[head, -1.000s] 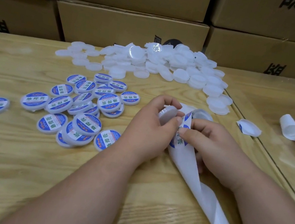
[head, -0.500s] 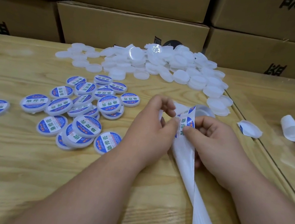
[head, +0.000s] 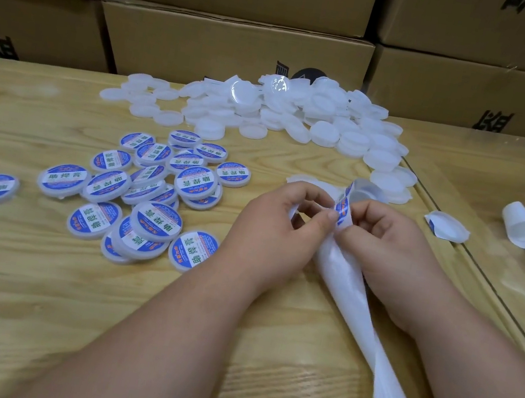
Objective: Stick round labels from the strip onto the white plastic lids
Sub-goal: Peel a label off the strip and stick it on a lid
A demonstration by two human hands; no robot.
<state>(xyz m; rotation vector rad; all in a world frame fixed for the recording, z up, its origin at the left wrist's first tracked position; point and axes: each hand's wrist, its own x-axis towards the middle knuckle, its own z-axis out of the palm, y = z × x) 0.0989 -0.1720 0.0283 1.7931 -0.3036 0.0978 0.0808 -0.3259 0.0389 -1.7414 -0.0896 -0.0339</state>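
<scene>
A round blue-and-white label [head: 342,208] is pinched at the top of the long white backing strip [head: 359,319] by the left hand [head: 279,226] and the right hand [head: 386,240], above the wooden table [head: 15,279]. Unlabelled white plastic lids [head: 303,115] are heaped beyond; labelled lids [head: 150,194] are gathered at left.

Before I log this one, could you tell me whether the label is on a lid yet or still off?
Off: both hands pinch the label, curled at the strip end.
</scene>
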